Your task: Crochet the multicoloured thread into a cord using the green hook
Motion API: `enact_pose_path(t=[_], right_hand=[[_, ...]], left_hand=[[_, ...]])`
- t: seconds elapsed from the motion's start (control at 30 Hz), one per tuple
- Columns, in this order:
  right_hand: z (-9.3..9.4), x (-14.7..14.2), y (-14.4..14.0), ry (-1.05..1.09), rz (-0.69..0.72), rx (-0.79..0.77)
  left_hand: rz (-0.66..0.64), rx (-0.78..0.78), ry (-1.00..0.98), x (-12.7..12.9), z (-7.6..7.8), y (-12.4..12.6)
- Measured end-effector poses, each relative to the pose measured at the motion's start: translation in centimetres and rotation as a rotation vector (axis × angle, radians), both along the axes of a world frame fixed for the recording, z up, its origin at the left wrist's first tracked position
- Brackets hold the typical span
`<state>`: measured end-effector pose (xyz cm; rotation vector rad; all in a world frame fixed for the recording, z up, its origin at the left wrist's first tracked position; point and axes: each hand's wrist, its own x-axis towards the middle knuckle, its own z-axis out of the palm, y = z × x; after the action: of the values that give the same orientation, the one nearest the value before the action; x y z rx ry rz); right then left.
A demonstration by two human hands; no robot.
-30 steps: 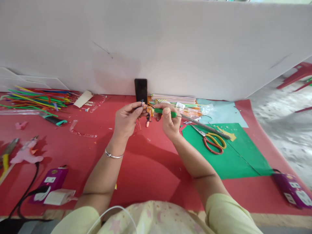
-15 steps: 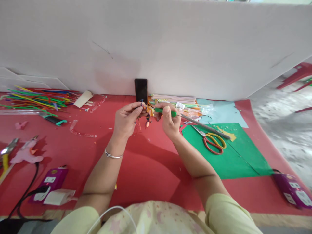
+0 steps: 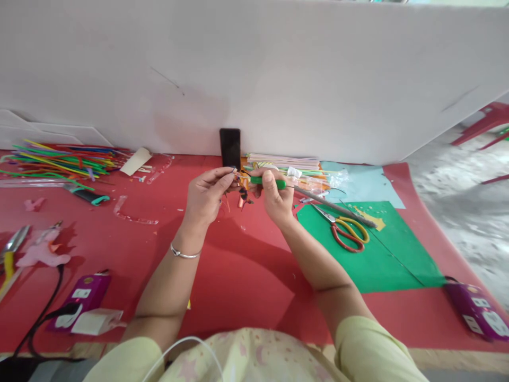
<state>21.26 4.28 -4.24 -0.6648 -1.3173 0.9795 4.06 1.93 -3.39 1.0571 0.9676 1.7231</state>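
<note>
My left hand [image 3: 207, 196] pinches a small wire craft piece [image 3: 240, 194] with orange and black bits hanging from it, held above the red table cover [image 3: 238, 276]. My right hand [image 3: 275, 198] grips a green-handled tool [image 3: 270, 182] whose tip meets that piece between the two hands. A silver bangle sits on my left wrist.
A black phone [image 3: 229, 147] leans on the white board behind. Yellow-and-red scissors [image 3: 347, 229] and a metal rod lie on green paper [image 3: 369, 249] at right. Coloured sticks [image 3: 59, 158] lie far left, purple power strips [image 3: 85, 297] at both front corners.
My right hand has shifted slightly left and up with the green tool. The hanging bits of the craft piece have swung a little. The left hand stays in place.
</note>
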Motion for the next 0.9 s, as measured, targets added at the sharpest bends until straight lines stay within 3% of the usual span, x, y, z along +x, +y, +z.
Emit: enact_pose_path(t=[0.23, 0.3, 0.4, 0.5, 0.7, 0.9], right_hand=[[1.3, 1.0, -0.1, -0.208, 0.184, 0.098], [1.0, 0.8, 0.1, -0.182, 0.249, -0.011], [0.2, 0.1, 0.3, -0.084, 0.459, -0.29], [-0.3, -0.3, 0.4, -0.02, 0.574, -0.399], [-0.9, -0.2, 0.9, -0.018, 0.523, -0.308], [-1.3, -0.2, 1.1, -0.014, 0.499, -0.297]], left_hand=[[0.035, 0.026, 0.098, -0.5, -0.1, 0.3], [0.054, 0.045, 0.153, -0.8, -0.4, 0.4], [0.091, 0.082, 0.245, -1.3, -0.6, 0.5], [0.105, 0.104, 0.271, -1.4, -0.6, 0.5], [0.0, -0.021, 0.085, -0.9, 0.2, 0.3], [0.029, -0.02, 0.012, -0.8, 0.5, 0.3]])
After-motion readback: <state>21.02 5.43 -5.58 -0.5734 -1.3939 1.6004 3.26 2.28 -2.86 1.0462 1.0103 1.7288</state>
